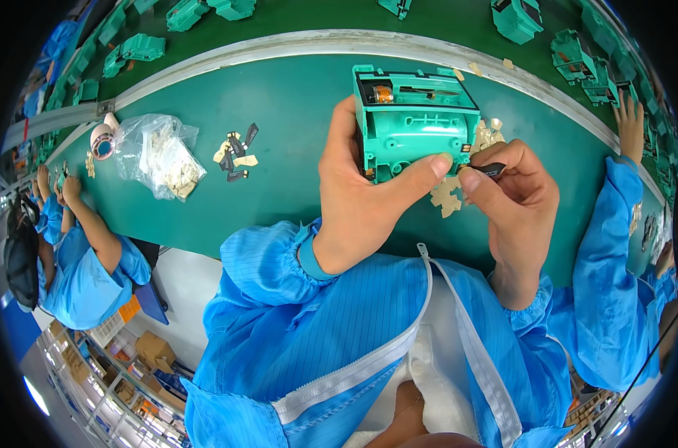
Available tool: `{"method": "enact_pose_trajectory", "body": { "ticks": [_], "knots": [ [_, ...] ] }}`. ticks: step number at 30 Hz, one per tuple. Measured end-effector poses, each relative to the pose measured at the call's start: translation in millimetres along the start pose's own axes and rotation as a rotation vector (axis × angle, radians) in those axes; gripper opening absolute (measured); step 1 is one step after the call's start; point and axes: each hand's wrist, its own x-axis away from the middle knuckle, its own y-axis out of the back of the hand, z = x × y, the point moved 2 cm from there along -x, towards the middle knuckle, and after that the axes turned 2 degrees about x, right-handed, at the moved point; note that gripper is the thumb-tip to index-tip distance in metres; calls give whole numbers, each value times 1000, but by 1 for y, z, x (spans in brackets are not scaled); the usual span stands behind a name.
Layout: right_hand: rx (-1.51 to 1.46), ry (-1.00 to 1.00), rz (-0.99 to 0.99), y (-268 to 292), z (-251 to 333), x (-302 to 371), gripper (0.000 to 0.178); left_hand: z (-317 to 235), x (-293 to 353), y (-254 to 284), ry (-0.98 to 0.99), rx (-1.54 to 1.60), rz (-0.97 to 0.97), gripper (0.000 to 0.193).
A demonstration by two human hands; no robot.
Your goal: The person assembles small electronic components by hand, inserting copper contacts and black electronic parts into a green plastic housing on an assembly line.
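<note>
A teal plastic housing [422,128] is held up over the green bench, its hollow side facing me. A copper-coloured coil [383,94] shows in its upper left compartment. My left hand [372,205] wraps round the housing's left side, with the thumb pressed along its lower edge. At the lower right corner, my right hand [519,196] pinches a small flat black strip [491,169] between thumb and fingers. The strip's tip reaches the housing's corner; whether it is stuck there I cannot tell. Cream paper pieces [447,198] lie below and behind the housing.
Left on the bench [279,97] are black and cream strips [236,155], a clear bag [160,157] of cream pieces and a round pinkish roll [102,142]. Beyond a metal rail [279,46], more teal housings [516,19] stand on a green belt. Co-workers sit on both sides.
</note>
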Motion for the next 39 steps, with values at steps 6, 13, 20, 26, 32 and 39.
{"method": "enact_pose_trajectory", "body": {
  "ticks": [6,13,20,26,32,39],
  "knots": [
    [3,-24,-2,2,1,-1,13,-1,-2,-2,-14,8,11,52],
    [31,-23,-8,1,-1,-1,13,1,-1,0,-32,-15,9,54],
    [46,-76,-4,3,3,-1,14,-1,-2,2,149,92,27,50],
    [-10,-123,48,1,-3,1,13,11,0,4,272,332,145,50],
    [102,-287,144,5,29,11,29,9,-1,12,243,401,197,51],
    [366,518,-63,10,26,16,45,-2,0,9,245,384,203,54]
  ]
}}
